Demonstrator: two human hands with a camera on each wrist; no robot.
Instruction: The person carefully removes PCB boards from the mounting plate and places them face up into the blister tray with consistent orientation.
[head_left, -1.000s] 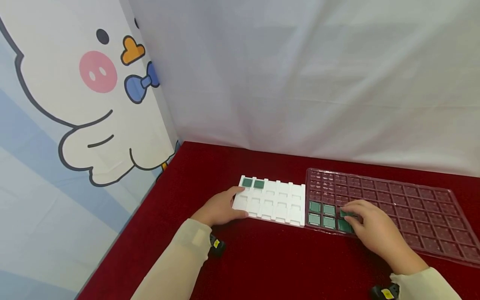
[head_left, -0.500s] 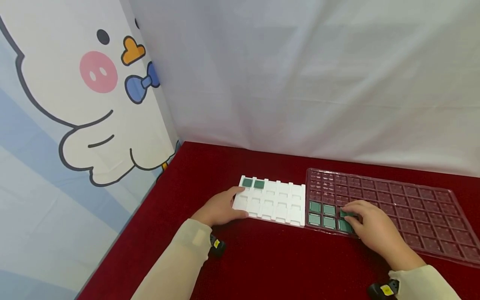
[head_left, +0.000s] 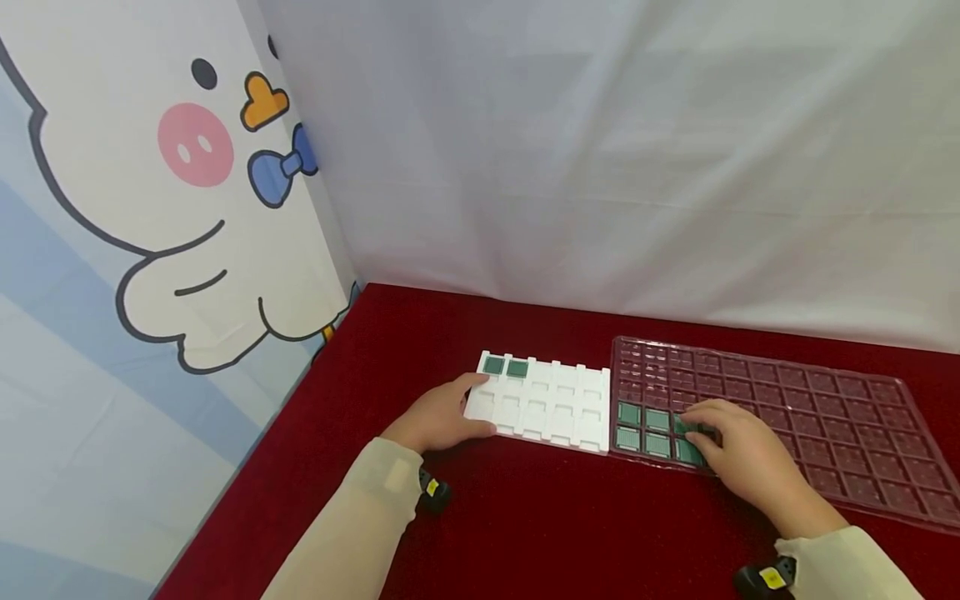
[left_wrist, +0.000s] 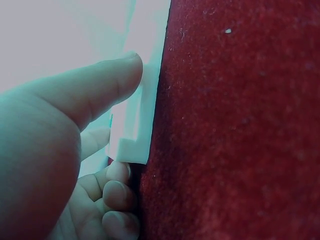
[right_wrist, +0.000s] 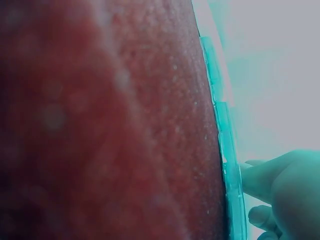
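Nearest me, my right hand point(head_left: 738, 450) stays curled over the clear tray point(head_left: 825, 417), fingertips pinching a green chip point(head_left: 686, 427) at the near-left pockets; it has barely shifted in the last second, so I judge the chip not yet lifted. Left of it, my left hand point(head_left: 438, 417) still grasps the white tray point(head_left: 547, 404)'s left edge. Two chips point(head_left: 506, 366) sit in its far-left slots.

The left hand point(head_left: 442, 415) grips the left end of the white tray point(head_left: 543, 402), thumb on its upper face. Two green chips point(head_left: 506, 366) occupy the tray's far-left pockets. The clear tray point(head_left: 810, 400) lies just beside it, towards the tabletop's point(head_left: 540, 525) right edge. The right hand point(head_left: 738, 450) pinches a green chip point(head_left: 686, 427) above the clear tray's near-left pockets, where further chips point(head_left: 642, 427) sit.
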